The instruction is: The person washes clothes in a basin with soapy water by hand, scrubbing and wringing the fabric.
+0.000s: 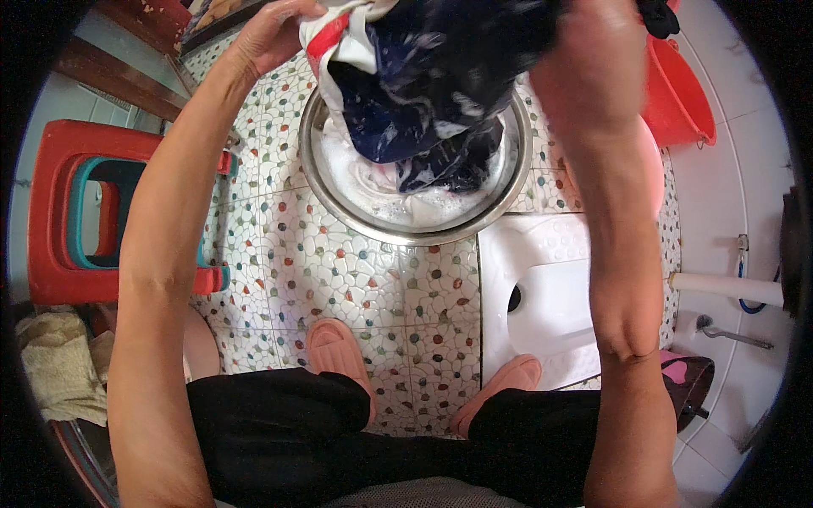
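Observation:
A wet dark navy garment [438, 70] with a white and red edge hangs stretched between my hands at the top of the view, with foam on it. My left hand [273, 32] grips its white and red edge. My right hand [591, 57] is blurred at the garment's right side, its fingers hidden or cut off by the frame's top. Below, a round metal basin [406, 238] on the floor holds white suds [381, 197] and pale cloth. The garment's lower part lies in the basin.
A white squat toilet [552, 305] is set in the pebble-patterned floor at right. Red and teal stacked stools [51, 209] stand at left, above a beige towel [60, 368]. A red bucket [679, 95] and a pink basin [651, 165] are at upper right. Pink slippers [333, 349] are on my feet.

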Tool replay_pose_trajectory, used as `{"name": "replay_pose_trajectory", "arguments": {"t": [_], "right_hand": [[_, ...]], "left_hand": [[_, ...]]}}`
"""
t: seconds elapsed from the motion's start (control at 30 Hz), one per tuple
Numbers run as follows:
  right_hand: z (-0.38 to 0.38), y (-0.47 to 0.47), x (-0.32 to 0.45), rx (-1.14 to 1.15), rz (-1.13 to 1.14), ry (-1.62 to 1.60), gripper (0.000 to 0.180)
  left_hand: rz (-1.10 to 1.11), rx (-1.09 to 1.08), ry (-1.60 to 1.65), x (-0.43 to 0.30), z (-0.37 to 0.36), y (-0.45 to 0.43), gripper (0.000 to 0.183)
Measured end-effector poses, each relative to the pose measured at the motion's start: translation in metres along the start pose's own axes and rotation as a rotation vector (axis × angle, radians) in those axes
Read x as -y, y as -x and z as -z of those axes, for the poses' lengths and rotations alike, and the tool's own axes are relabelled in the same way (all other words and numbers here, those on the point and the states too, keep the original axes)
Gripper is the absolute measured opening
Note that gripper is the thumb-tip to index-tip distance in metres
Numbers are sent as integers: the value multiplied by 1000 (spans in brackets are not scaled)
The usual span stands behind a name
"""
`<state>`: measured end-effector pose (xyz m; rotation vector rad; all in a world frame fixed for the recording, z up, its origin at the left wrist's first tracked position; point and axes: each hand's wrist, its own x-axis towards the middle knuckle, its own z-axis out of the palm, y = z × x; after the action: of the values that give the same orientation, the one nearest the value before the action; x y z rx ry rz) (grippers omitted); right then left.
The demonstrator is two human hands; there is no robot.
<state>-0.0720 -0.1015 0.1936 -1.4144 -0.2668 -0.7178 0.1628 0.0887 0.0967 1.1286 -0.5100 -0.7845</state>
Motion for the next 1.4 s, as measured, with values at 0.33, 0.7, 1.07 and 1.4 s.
{"name": "replay_pose_trajectory", "arguments": {"t": [0.33,0.7,1.07,1.4], "right_hand": [[-38,171,-163,385,-213,544,18],[7,115,-191,575,-708,790,25],[67,104,-228,369,-829,1285,30],[100,78,-213,-123,-446,971,36]], "left_hand": [[353,-14,-634,75,12,17,41],[332,-264,-1077,86,28,19,54],[-174,-44,-1648,109,-46,34,37],[229,285,-1628,141,-99,68,28]]}}
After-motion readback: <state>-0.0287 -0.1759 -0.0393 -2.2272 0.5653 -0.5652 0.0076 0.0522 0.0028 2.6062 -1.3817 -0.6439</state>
